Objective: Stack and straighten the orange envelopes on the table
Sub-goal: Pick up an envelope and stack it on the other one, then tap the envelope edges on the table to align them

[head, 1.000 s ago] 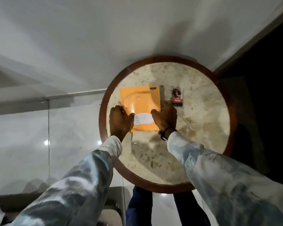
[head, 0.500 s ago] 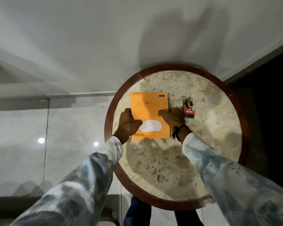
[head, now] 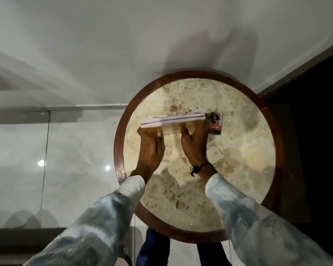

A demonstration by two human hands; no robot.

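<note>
The stack of orange envelopes [head: 172,120] stands on edge over the round marble table [head: 238,150], so I see mostly its pale upper edges as a long slanted band. My left hand [head: 149,148] grips the stack's left part from below. My right hand [head: 194,143] grips its right part. The orange faces are almost hidden at this angle, and the picture is blurred by motion. Whether the lower edge touches the tabletop I cannot tell.
A small box with a red label [head: 215,123] lies on the table just right of the stack's right end. The table has a dark wooden rim [head: 119,150]. A glossy white floor lies to the left, a dark area to the right.
The envelopes lay flat on the table under both hands; now both hands have tipped the stack up onto its edge. The view has shifted slightly.
</note>
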